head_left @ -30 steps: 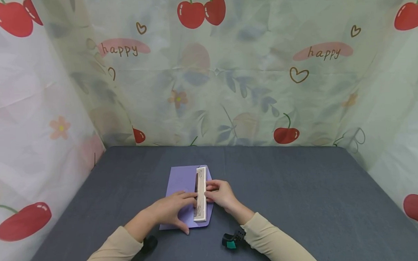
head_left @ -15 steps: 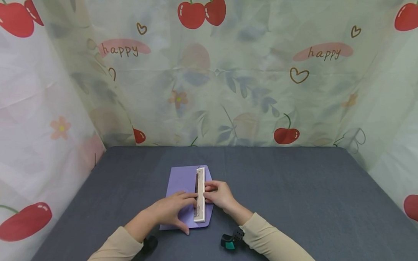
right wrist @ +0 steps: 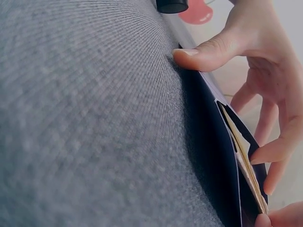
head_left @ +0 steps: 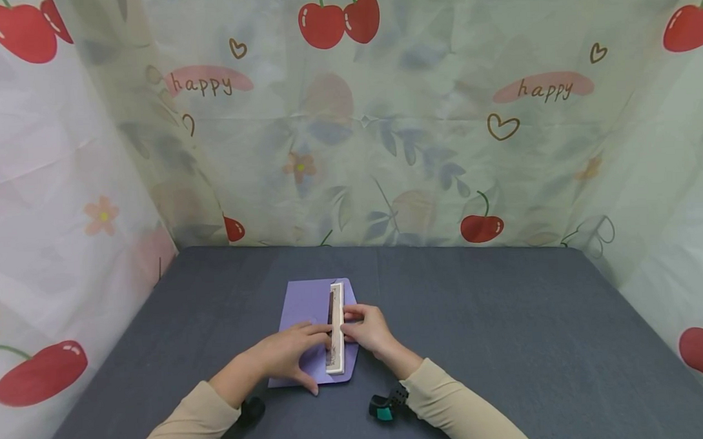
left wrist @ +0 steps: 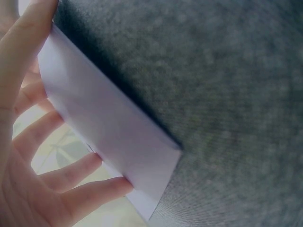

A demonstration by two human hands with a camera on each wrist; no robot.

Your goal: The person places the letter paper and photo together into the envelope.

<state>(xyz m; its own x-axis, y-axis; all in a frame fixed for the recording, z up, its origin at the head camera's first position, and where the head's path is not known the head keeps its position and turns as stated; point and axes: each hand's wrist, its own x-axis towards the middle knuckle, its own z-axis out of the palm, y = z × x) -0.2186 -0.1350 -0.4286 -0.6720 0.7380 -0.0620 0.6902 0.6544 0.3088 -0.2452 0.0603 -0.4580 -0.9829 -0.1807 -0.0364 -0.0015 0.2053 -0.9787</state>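
Note:
A flat purple envelope [head_left: 304, 302] lies on the dark table, its opening showing as a dark slit. Out of the slit sticks a cream printed card stack [head_left: 337, 330] with a pale border. My right hand [head_left: 369, 327] pinches the stack's right edge between thumb and fingers. My left hand [head_left: 289, 349] rests on the envelope, fingertips at the slit, thumb spread towards the near edge. In the right wrist view, the cream layers [right wrist: 246, 163] sit between parted dark walls. The left wrist view shows fairly straight left fingers [left wrist: 71, 177] touching the purple surface [left wrist: 109, 127].
A dark cloth covers the table [head_left: 477, 325]. Black straps with a teal-marked device [head_left: 384, 409] sit at the right wrist, and a black device [head_left: 251, 411] at the left. A curtain [head_left: 366, 141] with cherry prints encloses the back and sides.
My right hand has shifted slightly left, and the visible strip of the card stack has become narrower beside the slit. The left hand has stayed in place.

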